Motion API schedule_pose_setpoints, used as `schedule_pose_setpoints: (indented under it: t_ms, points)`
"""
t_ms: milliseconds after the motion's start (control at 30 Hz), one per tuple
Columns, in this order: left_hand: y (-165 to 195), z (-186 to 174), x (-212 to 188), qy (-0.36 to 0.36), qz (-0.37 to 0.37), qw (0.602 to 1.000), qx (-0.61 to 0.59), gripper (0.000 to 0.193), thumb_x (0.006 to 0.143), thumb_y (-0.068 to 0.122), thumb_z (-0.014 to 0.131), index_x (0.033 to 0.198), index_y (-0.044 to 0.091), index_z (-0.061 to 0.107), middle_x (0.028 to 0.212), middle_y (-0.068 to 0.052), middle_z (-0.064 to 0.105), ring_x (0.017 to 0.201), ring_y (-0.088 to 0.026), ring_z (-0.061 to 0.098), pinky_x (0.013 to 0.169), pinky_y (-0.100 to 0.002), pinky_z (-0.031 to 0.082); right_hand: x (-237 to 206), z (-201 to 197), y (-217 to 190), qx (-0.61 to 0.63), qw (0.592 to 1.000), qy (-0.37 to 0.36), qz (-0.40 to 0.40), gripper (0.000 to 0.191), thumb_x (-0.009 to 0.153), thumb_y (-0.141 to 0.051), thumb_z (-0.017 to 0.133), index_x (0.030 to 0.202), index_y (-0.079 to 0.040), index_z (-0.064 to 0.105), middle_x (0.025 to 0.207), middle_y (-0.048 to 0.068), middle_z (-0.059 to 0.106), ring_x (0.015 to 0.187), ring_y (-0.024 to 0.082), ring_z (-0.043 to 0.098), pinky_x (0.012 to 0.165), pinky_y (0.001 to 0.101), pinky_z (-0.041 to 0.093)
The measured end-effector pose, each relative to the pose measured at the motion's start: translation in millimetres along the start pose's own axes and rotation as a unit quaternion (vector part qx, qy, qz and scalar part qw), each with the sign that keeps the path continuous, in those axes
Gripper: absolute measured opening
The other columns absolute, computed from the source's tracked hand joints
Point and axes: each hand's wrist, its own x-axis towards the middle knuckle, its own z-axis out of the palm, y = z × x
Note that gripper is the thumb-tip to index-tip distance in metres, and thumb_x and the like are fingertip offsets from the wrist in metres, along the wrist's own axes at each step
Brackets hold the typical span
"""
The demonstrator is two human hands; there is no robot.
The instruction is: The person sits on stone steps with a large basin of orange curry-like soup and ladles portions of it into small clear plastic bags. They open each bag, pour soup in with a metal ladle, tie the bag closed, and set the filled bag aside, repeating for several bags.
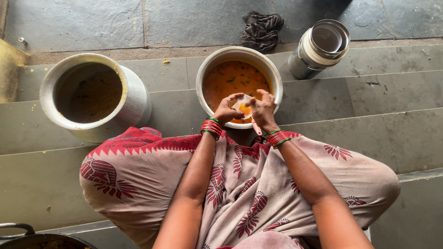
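Both hands, left hand and right hand, are pinching a small clear pouch between them; it is hanging directly over the curry pot's near rim.

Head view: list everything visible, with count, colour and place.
Pot of orange curry: one, silver metal, centre, on the grey stone floor.
Large pot: one, silver, left, brownish food inside.
Lidded steel canister: one, silver, upper right.
Cloth: one, dark grey, crumpled, top centre.
Dark pan: one, bottom left corner, partly cut off.
Small clear pouch: one, orange liquid inside, over the curry pot.
Bangles: red and green, both wrists.
Garment: beige with red print, over the lap.
Left hand: grip on the pouch.
Right hand: grip on the pouch.
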Motion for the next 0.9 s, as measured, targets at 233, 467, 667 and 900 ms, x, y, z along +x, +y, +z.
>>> schedule_pose_setpoints:
  t_ms: [233, 467, 667, 900]
  points:
    - [3, 3, -1, -0.004, 0.006, 1.000, 0.006, 0.077, 0.072, -0.014, 0.076, 0.144, -0.001, 0.051, 0.136, -0.014, 0.062, 0.095, -0.019, 0.074, 0.079, -0.032, 0.065, 4, -10, 4, 0.048, 0.996, 0.071, 0.020, 0.058, 0.112, -0.051, 0.037, 0.096, -0.013, 0.078, 0.121, 0.017, 0.063, 0.124, 0.034, 0.051, 0.108, 0.0493, 0.034]
    - [2, 1, 0, -0.004, -0.011, 1.000, 0.009, 0.077, 0.072, -0.016, 0.073, 0.144, 0.000, 0.053, 0.136, -0.013, 0.063, 0.093, -0.021, 0.074, 0.078, -0.033, 0.065, 24, -28, 33, 0.360, 0.856, -0.139, 0.343, 0.032, 0.108, -0.031, 0.062, 0.096, -0.004, 0.074, 0.085, 0.005, 0.069, 0.074, 0.012, 0.062, 0.070, 0.0297, 0.050]
    - [3, 0, 2, -0.024, -0.013, 1.000, 0.003, 0.076, 0.071, -0.017, 0.073, 0.142, 0.001, 0.054, 0.137, -0.013, 0.063, 0.095, -0.020, 0.075, 0.081, -0.034, 0.066, 20, -35, 32, 0.381, 0.805, -0.214, 0.401, 0.016, 0.094, -0.019, 0.065, 0.102, -0.011, 0.075, 0.084, -0.005, 0.069, 0.070, 0.006, 0.060, 0.066, 0.0240, 0.047]
    - [4, 1, 1, -0.002, -0.040, 0.998, 0.038, 0.068, 0.072, -0.016, 0.073, 0.136, 0.002, 0.060, 0.116, -0.014, 0.072, 0.087, -0.020, 0.074, 0.077, -0.033, 0.066, 22, -35, 33, 0.378, 0.816, -0.258, 0.354, 0.009, 0.096, -0.017, 0.073, 0.094, -0.008, 0.071, 0.078, -0.005, 0.065, 0.062, 0.005, 0.051, 0.058, 0.0212, 0.041]
